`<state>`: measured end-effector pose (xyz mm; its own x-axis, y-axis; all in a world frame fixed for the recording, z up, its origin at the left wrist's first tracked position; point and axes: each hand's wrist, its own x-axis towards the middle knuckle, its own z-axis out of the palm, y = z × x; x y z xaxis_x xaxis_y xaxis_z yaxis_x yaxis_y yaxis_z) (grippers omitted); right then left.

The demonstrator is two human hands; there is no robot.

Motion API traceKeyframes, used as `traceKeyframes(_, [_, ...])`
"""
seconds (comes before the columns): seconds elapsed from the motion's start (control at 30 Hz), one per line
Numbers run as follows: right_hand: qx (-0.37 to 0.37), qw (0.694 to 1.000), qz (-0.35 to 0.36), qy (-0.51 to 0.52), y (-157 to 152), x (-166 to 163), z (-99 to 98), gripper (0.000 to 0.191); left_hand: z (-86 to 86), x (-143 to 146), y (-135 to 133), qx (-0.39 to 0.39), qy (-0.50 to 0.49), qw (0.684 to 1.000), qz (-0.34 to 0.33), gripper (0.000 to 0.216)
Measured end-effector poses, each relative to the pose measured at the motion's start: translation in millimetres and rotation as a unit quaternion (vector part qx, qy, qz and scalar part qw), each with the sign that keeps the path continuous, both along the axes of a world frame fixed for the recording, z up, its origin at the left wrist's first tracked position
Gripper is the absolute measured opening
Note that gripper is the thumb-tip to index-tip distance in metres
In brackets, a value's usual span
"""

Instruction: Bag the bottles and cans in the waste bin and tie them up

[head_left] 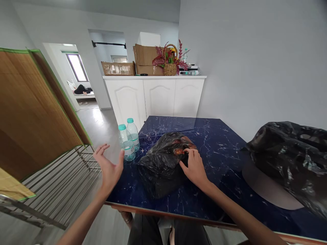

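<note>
A crumpled black plastic bag [163, 156] lies on the dark blue marbled table [217, 149]. Something reddish-orange shows at its upper right, though its kind cannot be made out. My right hand [194, 168] pinches the bag there between thumb and fingers. My left hand [109, 168] is raised over the table's left edge, fingers spread and holding nothing. Just beyond it stand two clear water bottles with teal caps, a nearer bottle [129, 151] and a farther bottle [135, 137], both upright and apart from the bag.
On the table's right side rests another black plastic bag [288, 153] over a grey cap brim [268, 187]. Left of the table is a metal rack [63, 177] with a bamboo mat [38, 109]. A white cabinet [158, 98] holds cardboard boxes and a flower basket [170, 69]. Far off, a person lies on a bed.
</note>
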<state>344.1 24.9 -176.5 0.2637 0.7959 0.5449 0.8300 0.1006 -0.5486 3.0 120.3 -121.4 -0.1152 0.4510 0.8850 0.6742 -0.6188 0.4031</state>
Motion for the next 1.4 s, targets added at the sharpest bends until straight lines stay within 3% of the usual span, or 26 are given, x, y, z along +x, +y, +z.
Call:
traceKeyframes(0.07, [0.009, 1.0, 0.014, 0.002, -2, 0, 4.3, 0.033, 6.9, 6, -21, -0.006, 0.073, 0.994, -0.085, 0.028])
traceKeyframes(0.13, [0.017, 0.999, 0.037, -0.003, -3, -2, 10.3, 0.029, 14.7, 21, -39, -0.067, 0.17, 0.958, -0.223, 0.013])
traceKeyframes(0.2, [0.022, 0.997, 0.066, -0.016, -3, -3, 16.2, 0.029, 20.9, 41, -52, -0.136, 0.258, 0.894, -0.339, 0.017])
traceKeyframes(0.27, [0.025, 0.995, 0.094, -0.036, -2, -4, 20.0, 0.028, 22.3, 64, -59, -0.177, 0.317, 0.845, -0.392, 0.024])
traceKeyframes(0.33, [0.026, 0.992, 0.106, -0.056, -1, -5, 20.6, 0.026, 16.8, 85, -60, -0.184, 0.353, 0.831, -0.389, 0.033])
traceKeyframes(0.47, [0.011, 0.995, 0.057, -0.083, 4, -5, 14.4, 0.028, -11.3, 111, -42, -0.153, 0.396, 0.86, -0.282, 0.044])
traceKeyframes(0.57, [-0.016, 0.995, -0.002, -0.097, 14, -9, 9.6, 0.04, -32.3, 118, -21, -0.131, 0.412, 0.879, -0.202, 0.047])
traceKeyframes(0.7, [-0.056, 0.99, -0.043, -0.119, 32, -16, 9.0, 0.056, -42.7, 126, -2, -0.116, 0.422, 0.886, -0.153, 0.052])
traceKeyframes(0.83, [-0.081, 0.985, -0.062, -0.138, 42, -17, 15.8, 0.055, -34.5, 130, -4, -0.108, 0.419, 0.888, -0.156, 0.051])
traceKeyframes(0.97, [-0.084, 0.983, -0.055, -0.153, 28, -6, 28.4, 0.05, -12.9, 123, -23, -0.058, 0.376, 0.902, -0.203, 0.047])
traceKeyframes(1.1, [-0.087, 0.982, -0.043, -0.159, -17, 6, 46.8, 0.05, 10.2, 121, -48, -0.002, 0.343, 0.9, -0.269, 0.044])
traceKeyframes(1.2, [-0.081, 0.982, -0.014, -0.168, -61, 8, 70.1, 0.056, 22.8, 128, -68, -0.011, 0.355, 0.873, -0.335, 0.061])
traceKeyframes(1.3, [-0.063, 0.987, 0.049, -0.14, -97, 2, 101.2, 0.061, 30.7, 130, -82, -0.033, 0.34, 0.855, -0.391, 0.077])
traceKeyframes(1.4, [-0.07, 0.984, 0.152, -0.059, -109, -3, 125.3, 0.055, 31.7, 118, -88, -0.064, 0.284, 0.87, -0.399, 0.068])
